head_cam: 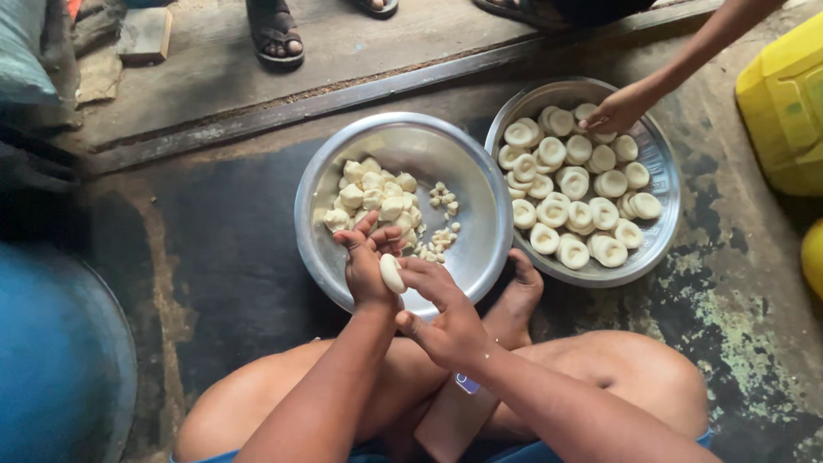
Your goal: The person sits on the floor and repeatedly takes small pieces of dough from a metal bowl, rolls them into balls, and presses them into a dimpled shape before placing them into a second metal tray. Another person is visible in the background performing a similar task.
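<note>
A pale lump of dough (pixel 393 273) is pressed between my left hand (pixel 367 264) and my right hand (pixel 441 310), over the near rim of a round steel bowl (pixel 470 184). Inside that bowl lies a heap of rough dough pieces (pixel 375 202) with small crumbs beside it. To the right stands a second steel dish (pixel 662 171) filled with several shaped dough rounds (pixel 573 199), each with a dent. Another person's hand (pixel 615 111) reaches in from the upper right and touches the rounds at the dish's far side.
I sit cross-legged on a stained floor, my foot (pixel 517 302) between the two bowls. A yellow plastic container (pixel 784 103) stands at the right edge. A blue round tub (pixel 60 360) is at lower left. A sandalled foot (pixel 276 36) stands beyond a raised threshold.
</note>
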